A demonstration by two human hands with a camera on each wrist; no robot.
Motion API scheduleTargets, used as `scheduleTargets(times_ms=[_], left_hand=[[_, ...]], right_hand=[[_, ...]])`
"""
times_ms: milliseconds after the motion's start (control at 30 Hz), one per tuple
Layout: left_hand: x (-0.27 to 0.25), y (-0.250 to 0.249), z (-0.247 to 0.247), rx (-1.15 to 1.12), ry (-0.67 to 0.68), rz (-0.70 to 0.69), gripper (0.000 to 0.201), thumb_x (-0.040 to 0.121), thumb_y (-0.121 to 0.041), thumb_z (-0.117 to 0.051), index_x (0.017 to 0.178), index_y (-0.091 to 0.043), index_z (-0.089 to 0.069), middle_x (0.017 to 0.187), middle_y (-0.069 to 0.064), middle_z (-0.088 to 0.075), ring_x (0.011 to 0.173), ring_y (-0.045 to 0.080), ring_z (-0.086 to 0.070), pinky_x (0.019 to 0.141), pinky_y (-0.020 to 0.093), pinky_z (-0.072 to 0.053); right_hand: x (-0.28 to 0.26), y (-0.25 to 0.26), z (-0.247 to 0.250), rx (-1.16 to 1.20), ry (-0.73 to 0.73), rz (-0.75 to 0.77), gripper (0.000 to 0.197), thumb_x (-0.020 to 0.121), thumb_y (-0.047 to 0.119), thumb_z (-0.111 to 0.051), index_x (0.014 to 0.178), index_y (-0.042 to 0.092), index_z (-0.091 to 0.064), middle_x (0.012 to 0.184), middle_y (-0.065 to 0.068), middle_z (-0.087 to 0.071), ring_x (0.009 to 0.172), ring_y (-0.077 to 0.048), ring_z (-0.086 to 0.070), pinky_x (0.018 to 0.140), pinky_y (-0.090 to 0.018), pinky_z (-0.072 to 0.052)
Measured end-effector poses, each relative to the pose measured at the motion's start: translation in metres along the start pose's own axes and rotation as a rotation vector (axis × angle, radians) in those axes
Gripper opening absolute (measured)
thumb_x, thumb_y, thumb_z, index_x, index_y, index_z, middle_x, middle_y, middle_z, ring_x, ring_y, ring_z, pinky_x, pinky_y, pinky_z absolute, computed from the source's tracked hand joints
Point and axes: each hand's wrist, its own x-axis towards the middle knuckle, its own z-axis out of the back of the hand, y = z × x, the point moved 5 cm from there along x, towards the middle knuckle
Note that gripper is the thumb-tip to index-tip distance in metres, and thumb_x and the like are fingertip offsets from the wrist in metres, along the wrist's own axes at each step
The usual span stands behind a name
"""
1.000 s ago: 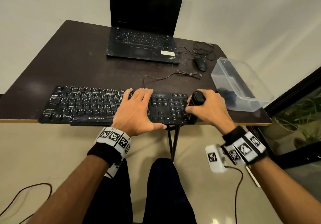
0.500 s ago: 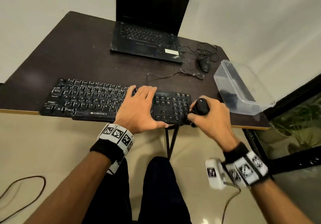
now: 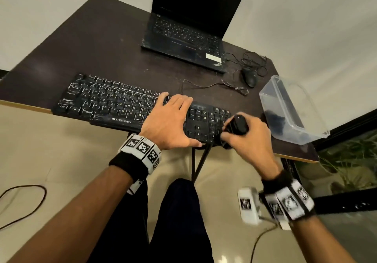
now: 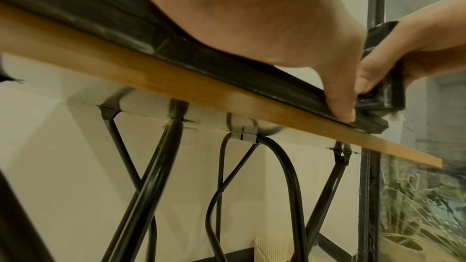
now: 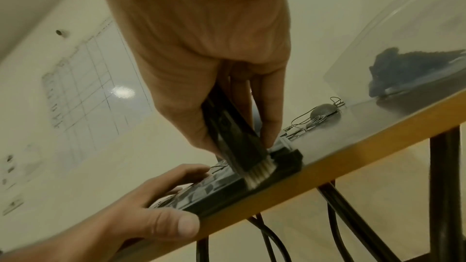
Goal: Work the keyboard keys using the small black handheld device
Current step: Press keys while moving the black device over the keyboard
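At the top of the head view an open laptop point(image 3: 189, 32) with a dark screen sits at the far side of the dark table point(image 3: 98, 44). To its right lie a black mouse point(image 3: 249, 78) and its tangled cable point(image 3: 251, 63). A clear plastic container point(image 3: 289, 107) at the right edge of the frame holds a dark blue cloth point(image 5: 408, 71).

The black keyboard point(image 3: 114, 101) runs across the middle of the frame along the table's near edge, its long axis left to right. The left hand point(image 3: 169, 122) lies flat on it with straight fingers, thumb at the front edge, covering keys left of the arrow block.

The right hand point(image 3: 246, 138) grips the small black handheld device point(image 5: 232, 138) with curled fingers. It stands nearly upright over the keyboard's right end, pale bristles pointing down and touching the keys near the front right corner.
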Motion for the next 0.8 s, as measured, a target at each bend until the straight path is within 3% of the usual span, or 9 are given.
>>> scheduleTargets(times_ms=[100, 267, 367, 500, 633, 800], left_hand=[[0.001, 0.001, 0.005, 0.020, -0.003, -0.004, 0.138, 0.060, -0.104, -0.029, 0.162, -0.011, -0.028, 0.164, 0.002, -0.039, 0.154, 0.019, -0.031, 0.130, 0.053, -0.012], [0.004, -0.002, 0.011, 0.039, -0.010, -0.013, 0.138, 0.062, -0.106, -0.028, 0.162, -0.011, -0.029, 0.164, 0.002, -0.039, 0.153, 0.019, -0.032, 0.130, 0.053, -0.012], [0.001, -0.003, 0.002, 0.022, 0.006, -0.015, 0.139, 0.062, -0.107, -0.029, 0.162, -0.011, -0.029, 0.165, 0.002, -0.039, 0.154, 0.018, -0.031, 0.130, 0.052, -0.011], [-0.001, -0.002, 0.000, 0.005, 0.016, -0.012, 0.140, 0.061, -0.107, -0.031, 0.163, -0.012, -0.026, 0.166, 0.001, -0.037, 0.156, 0.017, -0.029, 0.131, 0.052, -0.009], [0.001, -0.002, -0.001, 0.019, 0.019, -0.005, 0.139, 0.061, -0.106, -0.030, 0.164, -0.012, -0.025, 0.166, 0.000, -0.036, 0.155, 0.017, -0.028, 0.131, 0.052, -0.009], [-0.001, -0.003, 0.001, 0.029, 0.013, -0.016, 0.137, 0.063, -0.106, -0.031, 0.162, -0.012, -0.027, 0.165, 0.001, -0.038, 0.154, 0.018, -0.030, 0.130, 0.052, -0.011]], right_hand=[[0.002, 0.004, -0.002, 0.047, -0.046, 0.023, 0.018, 0.070, 0.028, -0.086, 0.083, 0.029, -0.075, 0.082, 0.015, -0.078, 0.085, -0.012, -0.075, 0.086, -0.042, -0.061], [0.085, 0.014, -0.007, 0.030, -0.151, -0.026, 0.020, 0.075, 0.031, -0.083, 0.092, 0.021, -0.077, 0.090, 0.006, -0.079, 0.095, -0.021, -0.073, 0.080, -0.028, -0.048], [0.109, 0.003, -0.014, 0.032, -0.138, -0.086, 0.024, 0.075, 0.032, -0.085, 0.094, 0.020, -0.079, 0.093, 0.003, -0.079, 0.098, -0.024, -0.073, 0.081, -0.028, -0.049], [0.086, -0.003, -0.011, 0.056, -0.071, -0.073, 0.023, 0.074, 0.035, -0.086, 0.094, 0.025, -0.078, 0.093, 0.008, -0.079, 0.099, -0.020, -0.074, 0.094, -0.038, -0.059], [0.033, -0.013, -0.006, 0.041, 0.029, -0.056, 0.017, 0.075, 0.031, -0.088, 0.088, 0.028, -0.077, 0.089, 0.011, -0.079, 0.092, -0.011, -0.073, 0.087, -0.033, -0.058], [0.082, 0.010, -0.012, 0.009, -0.046, -0.054, 0.017, 0.077, 0.030, -0.088, 0.089, 0.025, -0.076, 0.091, 0.011, -0.077, 0.096, -0.016, -0.072, 0.086, -0.028, -0.049]])
